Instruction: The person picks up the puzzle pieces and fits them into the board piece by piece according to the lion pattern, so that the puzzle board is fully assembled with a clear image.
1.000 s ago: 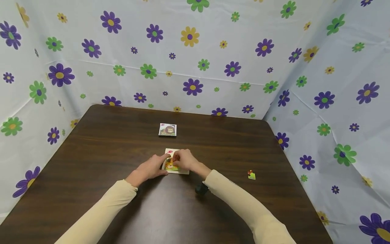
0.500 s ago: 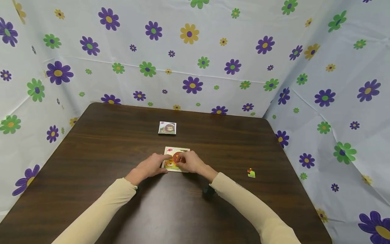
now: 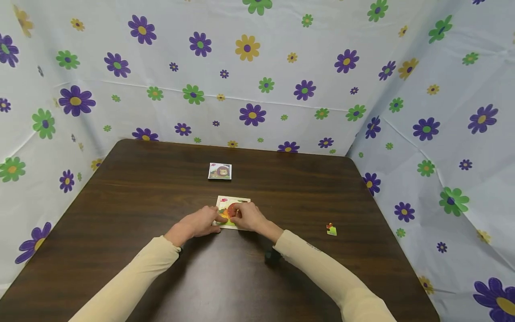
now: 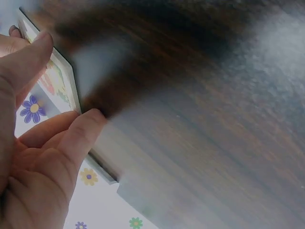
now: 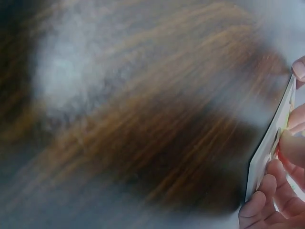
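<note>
A small jigsaw puzzle board [image 3: 233, 198] with a pale frame lies on the table in front of me, bright pieces inside it. My left hand [image 3: 198, 222] holds its left side, thumb at the near edge and a finger reaching over the pieces. Above the board's right half, my right hand [image 3: 250, 216] pinches a reddish-brown puzzle piece [image 3: 231, 209], partly covered by the fingers. In the left wrist view, fingertips [image 4: 93, 117] touch the frame's edge. The right wrist view catches the board [image 5: 267, 148] side-on, the right fingers bent over it.
Farther back on the dark wooden table [image 3: 161, 179] lies a card with a lion picture [image 3: 220, 171]. One loose puzzle piece [image 3: 331, 230], green and red, rests off to the right. A flower-print curtain [image 3: 193, 71] encloses the table's back and sides.
My left index finger has moved down across the pieces toward the board's near side. The right hand shifted slightly right over the board, and the reddish-brown piece came into sight.
</note>
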Motion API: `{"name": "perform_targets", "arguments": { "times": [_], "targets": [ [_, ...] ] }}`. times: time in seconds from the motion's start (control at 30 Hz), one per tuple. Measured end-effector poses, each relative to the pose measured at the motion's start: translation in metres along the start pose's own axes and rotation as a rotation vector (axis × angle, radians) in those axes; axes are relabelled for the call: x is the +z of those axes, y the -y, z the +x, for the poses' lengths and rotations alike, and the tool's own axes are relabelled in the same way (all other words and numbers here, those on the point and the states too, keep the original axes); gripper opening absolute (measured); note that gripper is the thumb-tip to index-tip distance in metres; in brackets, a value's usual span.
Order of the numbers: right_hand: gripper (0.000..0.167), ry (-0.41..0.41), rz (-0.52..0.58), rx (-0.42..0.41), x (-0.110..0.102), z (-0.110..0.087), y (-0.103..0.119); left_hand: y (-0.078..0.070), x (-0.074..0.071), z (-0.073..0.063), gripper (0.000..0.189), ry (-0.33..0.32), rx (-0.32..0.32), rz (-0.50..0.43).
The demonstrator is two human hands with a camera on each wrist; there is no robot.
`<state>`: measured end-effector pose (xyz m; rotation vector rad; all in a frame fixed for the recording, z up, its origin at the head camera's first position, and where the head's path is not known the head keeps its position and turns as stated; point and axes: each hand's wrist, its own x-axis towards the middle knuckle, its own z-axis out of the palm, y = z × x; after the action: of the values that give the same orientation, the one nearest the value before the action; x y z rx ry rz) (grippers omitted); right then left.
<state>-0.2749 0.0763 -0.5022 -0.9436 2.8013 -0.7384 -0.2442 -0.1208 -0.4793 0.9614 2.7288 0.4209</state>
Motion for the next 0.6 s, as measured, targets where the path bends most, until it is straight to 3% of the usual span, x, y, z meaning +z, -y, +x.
{"name": "perform_targets", "arguments": {
  "times": [0.1,0.33,0.6],
  "targets": [
    [0.010,0.000,-0.005,-0.015,0.000,0.000,0.000,0.001,0.000,0.001,0.031,-0.020,-0.002,-0.021],
    [0.005,-0.011,-0.073,-0.101,-0.002,-0.006,0.002,0.017,0.013,-0.003,0.052,-0.157,-0.047,-0.101],
    [0.016,-0.032,-0.269,-0.234,0.004,-0.021,0.001,0.016,0.016,-0.004,0.054,-0.181,-0.037,-0.051]
  ]
}}
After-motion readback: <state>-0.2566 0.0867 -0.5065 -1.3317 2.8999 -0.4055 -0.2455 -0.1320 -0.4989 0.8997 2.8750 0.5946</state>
